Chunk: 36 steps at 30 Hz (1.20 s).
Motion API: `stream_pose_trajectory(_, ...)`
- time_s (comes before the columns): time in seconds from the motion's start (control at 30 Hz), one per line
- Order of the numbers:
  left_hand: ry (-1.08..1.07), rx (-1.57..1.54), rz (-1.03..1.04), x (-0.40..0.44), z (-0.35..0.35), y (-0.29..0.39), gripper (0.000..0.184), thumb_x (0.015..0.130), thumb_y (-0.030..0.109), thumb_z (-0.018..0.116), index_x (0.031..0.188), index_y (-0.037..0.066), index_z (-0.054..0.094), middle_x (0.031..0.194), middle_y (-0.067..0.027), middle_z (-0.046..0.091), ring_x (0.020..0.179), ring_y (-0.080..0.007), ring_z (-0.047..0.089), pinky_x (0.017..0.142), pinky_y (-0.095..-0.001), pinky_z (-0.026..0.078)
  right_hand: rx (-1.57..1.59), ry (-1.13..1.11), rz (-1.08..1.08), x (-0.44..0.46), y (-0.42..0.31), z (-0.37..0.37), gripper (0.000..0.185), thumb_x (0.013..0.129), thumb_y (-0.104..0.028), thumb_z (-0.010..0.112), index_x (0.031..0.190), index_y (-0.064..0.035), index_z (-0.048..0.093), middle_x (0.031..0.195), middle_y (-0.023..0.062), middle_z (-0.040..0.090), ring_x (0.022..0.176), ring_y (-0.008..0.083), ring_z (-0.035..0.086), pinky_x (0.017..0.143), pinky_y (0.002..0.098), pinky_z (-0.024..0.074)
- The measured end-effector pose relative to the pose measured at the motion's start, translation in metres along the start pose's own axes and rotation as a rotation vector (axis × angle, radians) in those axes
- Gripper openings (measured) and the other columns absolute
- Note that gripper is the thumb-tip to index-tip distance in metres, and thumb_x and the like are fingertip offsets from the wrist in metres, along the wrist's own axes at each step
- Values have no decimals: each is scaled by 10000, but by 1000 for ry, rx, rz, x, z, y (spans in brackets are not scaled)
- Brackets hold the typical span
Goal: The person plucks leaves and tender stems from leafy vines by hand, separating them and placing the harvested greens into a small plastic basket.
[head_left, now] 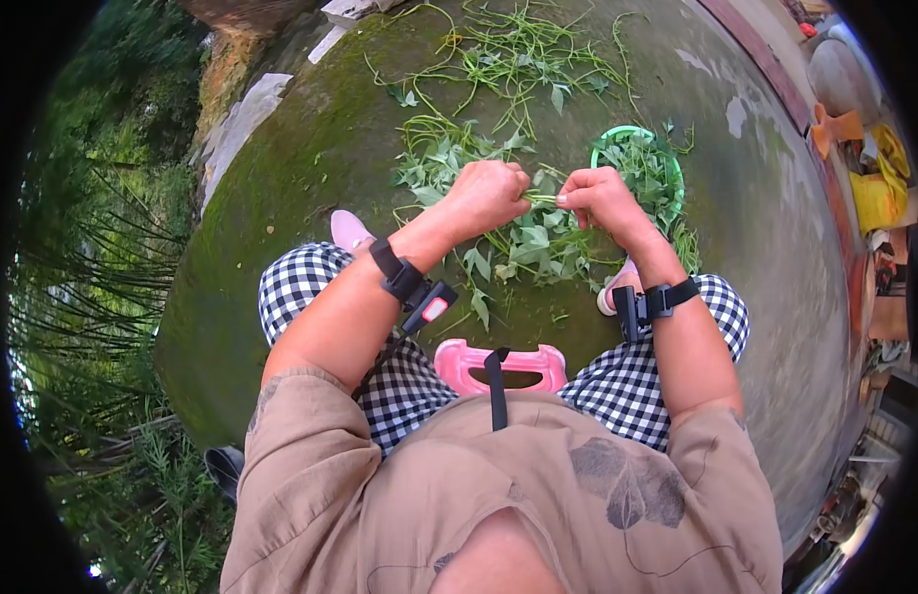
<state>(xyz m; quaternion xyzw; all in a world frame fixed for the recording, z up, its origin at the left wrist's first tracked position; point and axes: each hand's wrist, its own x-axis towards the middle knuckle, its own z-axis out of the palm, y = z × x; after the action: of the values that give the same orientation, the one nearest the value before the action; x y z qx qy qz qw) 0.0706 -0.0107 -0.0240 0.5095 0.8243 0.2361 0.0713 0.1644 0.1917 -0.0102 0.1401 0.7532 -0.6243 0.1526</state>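
My left hand [484, 196] is closed around a leafy green vine stem [542, 198]. Its other side is pinched between the thumb and fingers of my right hand [600, 198], so the stem runs across the gap between my hands. Below and around them lies a pile of leafy vines [538, 247], which look like sweet potato greens. Just beyond my right hand stands a bright green basket [625, 131], filled with picked leaves [637, 163]. My fingers partly hide the stem.
Bare, stripped-looking stems [518, 54] lie spread on the mossy concrete ground [310, 178] farther out. A pink plastic stool [504, 368] shows between my knees. Plants grow at the left; a yellow bag [880, 188] and clutter line the right edge.
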Motion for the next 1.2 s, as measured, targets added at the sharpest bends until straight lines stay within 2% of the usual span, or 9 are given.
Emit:
stream_pose_trajectory(0.13,81,-234,-245,-2,14,-12,208,726,209,640,720,3,610,715,-163,600,664,-359,582,620,-439,468,-19,-28,-29,-7,-9,0,86,746,-93,676,735,-9,670,587,4,578,487,86,509,460,243,390)
stream_pose_trajectory(0.17,93,-282,-365,-1,16,-19,175,743,187,623,689,24,651,634,-142,616,591,-314,593,608,-409,482,-31,-38,-35,-9,-13,-2,85,743,-96,676,735,-11,670,595,5,583,491,86,512,464,242,390)
stream_pose_trajectory(0.3,-39,-631,-337,-6,12,-33,152,793,131,602,845,61,727,673,-98,612,601,-165,573,592,-324,474,7,-57,-29,-11,-11,-16,91,737,-106,678,735,-15,670,591,-3,578,498,86,518,472,242,391)
stream_pose_trajectory(0.4,-2,-674,-50,-7,10,-22,163,813,143,611,880,37,716,719,-55,632,578,-118,517,544,-267,433,6,-57,13,-15,-9,-14,77,746,-121,668,736,-47,650,569,-26,544,506,55,481,477,212,318)
stream_pose_trajectory(0.53,-71,-552,-211,-9,12,-6,196,829,182,629,933,33,702,787,-97,656,639,-185,568,642,-331,483,-6,-36,27,-10,-1,-13,74,751,-113,663,734,-42,651,565,-24,540,499,59,486,466,220,331)
stream_pose_trajectory(0.57,-76,-454,-198,-9,17,-8,197,811,182,637,919,26,691,789,-131,641,702,-263,609,675,-375,490,-19,-35,28,-9,-2,-13,74,752,-112,662,734,-41,651,564,-23,540,497,60,487,464,222,335)
stream_pose_trajectory(0.67,2,-313,3,-8,22,-8,183,798,182,642,879,20,672,778,-145,624,736,-317,615,676,-395,492,-29,-18,30,-9,-4,-10,74,753,-110,660,732,-39,652,563,-21,539,497,63,489,461,226,335)
stream_pose_trajectory(0.93,-70,-42,16,-11,15,-1,237,757,261,642,779,28,608,815,-141,620,766,-352,634,681,-456,524,-53,-11,-30,-1,1,-6,88,738,-94,674,711,-13,652,547,10,553,447,98,504,427,252,385)
stream_pose_trajectory(1.2,-41,-123,-7,-15,16,-1,216,748,218,649,829,27,591,848,-124,590,747,-349,612,666,-463,492,-24,17,36,-3,-4,-6,82,760,-106,665,723,-37,642,581,-12,561,459,80,496,432,233,354)
